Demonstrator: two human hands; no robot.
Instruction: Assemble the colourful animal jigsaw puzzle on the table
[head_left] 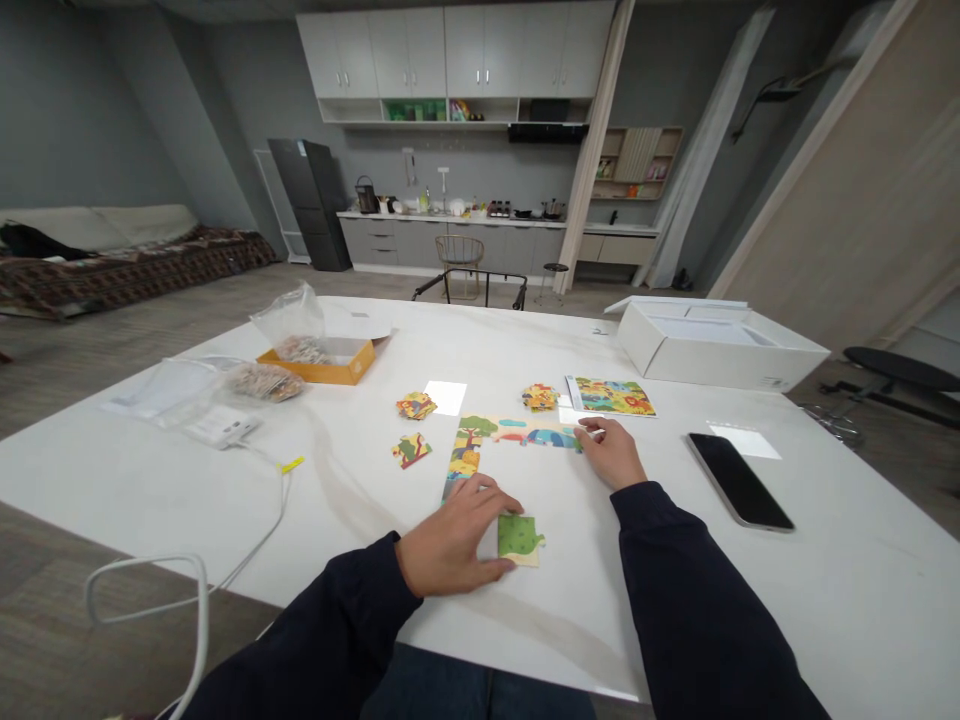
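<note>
My left hand (465, 538) rests low on the white table, thumb and forefinger at the left corners of a green puzzle piece (519, 536). The fingertips of my right hand (611, 452) pinch at the right end of the joined puzzle strip (551, 437); the piece under them is partly hidden. That strip runs along the top and turns down the left side, with a tree (475, 428) at its corner. My left hand covers the lower end of the left side. Loose puzzle pieces lie in one pile (415, 405), a second pile (540, 397), and a separate group (411, 450).
A picture card (611, 396) lies beyond my right hand, near a white box (720, 345). To the right is a phone (739, 480). On the left are an orange box (352, 364), bagged pieces (264, 382), and a white adapter (222, 427) with its cable.
</note>
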